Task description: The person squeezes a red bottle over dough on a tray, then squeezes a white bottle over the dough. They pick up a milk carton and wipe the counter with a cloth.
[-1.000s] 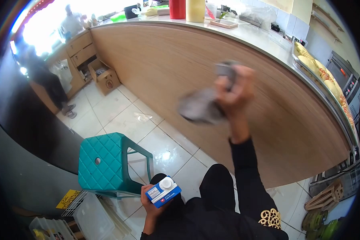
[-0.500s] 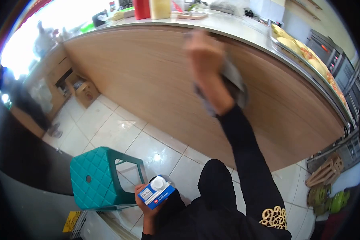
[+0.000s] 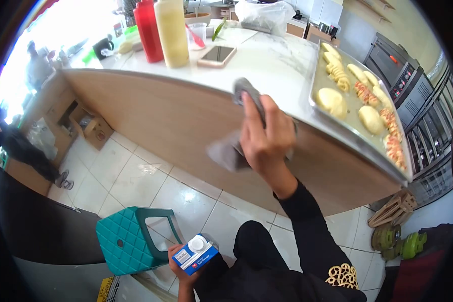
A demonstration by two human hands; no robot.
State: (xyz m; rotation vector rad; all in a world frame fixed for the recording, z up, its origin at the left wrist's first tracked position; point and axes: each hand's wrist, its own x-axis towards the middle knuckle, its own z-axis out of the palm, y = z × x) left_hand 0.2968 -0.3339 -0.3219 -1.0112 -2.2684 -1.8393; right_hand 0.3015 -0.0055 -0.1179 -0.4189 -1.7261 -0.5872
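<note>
My right hand (image 3: pixel 269 136) is closed on a grey cloth (image 3: pixel 230 151) at the near edge of the white counter (image 3: pixel 277 60); part of the cloth hangs in front of the wood panel and looks blurred. Low in the view, my left hand (image 3: pixel 178 267) holds a blue and white carton (image 3: pixel 196 253) with a white cap facing up. Beyond the right hand lies a phone (image 3: pixel 217 56), beside a yellow bottle (image 3: pixel 172 38) and a red bottle (image 3: pixel 149 35). A tray (image 3: pixel 355 132) of dough pieces rests on the counter at the right.
A teal stool (image 3: pixel 128 241) stands on the tiled floor near my left hand. Another person (image 3: pixel 27 151) is at the far left, near a cardboard box (image 3: pixel 96 132). Green gas cylinders (image 3: pixel 412 245) and a wooden crate (image 3: pixel 393 209) are at the lower right. An oven (image 3: pixel 395 75) stands behind the tray.
The view has tilted up, showing more of the counter and tray. My right hand with the grey cloth is now lower in the frame. The carton remains in my left hand.
</note>
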